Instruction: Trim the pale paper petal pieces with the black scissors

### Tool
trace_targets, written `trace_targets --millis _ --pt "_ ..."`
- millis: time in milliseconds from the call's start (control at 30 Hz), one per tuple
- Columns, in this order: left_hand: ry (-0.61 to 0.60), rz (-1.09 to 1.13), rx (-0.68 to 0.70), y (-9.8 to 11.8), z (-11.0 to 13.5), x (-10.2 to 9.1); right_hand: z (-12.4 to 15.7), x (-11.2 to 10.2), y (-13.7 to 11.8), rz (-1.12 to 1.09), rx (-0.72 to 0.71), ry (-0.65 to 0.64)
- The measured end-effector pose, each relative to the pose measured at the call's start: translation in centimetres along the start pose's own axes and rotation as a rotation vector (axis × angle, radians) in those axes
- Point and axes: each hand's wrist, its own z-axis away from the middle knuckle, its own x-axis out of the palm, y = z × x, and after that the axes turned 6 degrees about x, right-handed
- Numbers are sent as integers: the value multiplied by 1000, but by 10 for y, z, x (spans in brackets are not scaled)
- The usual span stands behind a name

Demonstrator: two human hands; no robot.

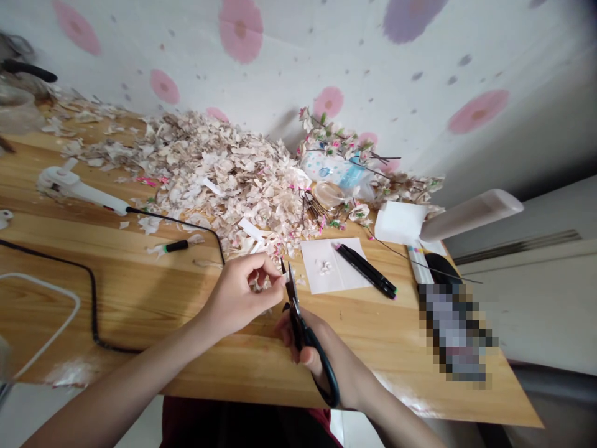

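Observation:
My right hand [321, 354] grips a pair of black-handled scissors [298, 323], their blades parted and pointing away from me. Just left of the blades, my left hand [247, 286] pinches a small whitish piece [283, 278] between thumb and forefinger, close to the cutting edges. That piece is too small to tell its kind. To the right of the scissors lies a white paper sheet [312, 283] with several tiny pale bits [324, 267] on it. Two black marker pens [366, 270] rest across its right side.
A large heap of pale petals [224, 168] covers the back of the wooden table [373, 367]. A white glue gun [84, 190] with a black cord lies left. Artificial flower sprigs [331, 137] rest on a tissue pack [326, 168]. A pixelated object [452, 333] lies at right.

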Motion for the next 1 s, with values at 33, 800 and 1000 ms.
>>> trace_targets --millis 33,800,1000 --pt "2 -5 5 0 0 0 0 0 0 -2 0 -3" --pt "-54 31 -43 2 -4 -4 0 0 3 -48 -4 -31" --pt "-108 37 -104 -2 -6 -9 1 0 5 -36 21 -38"
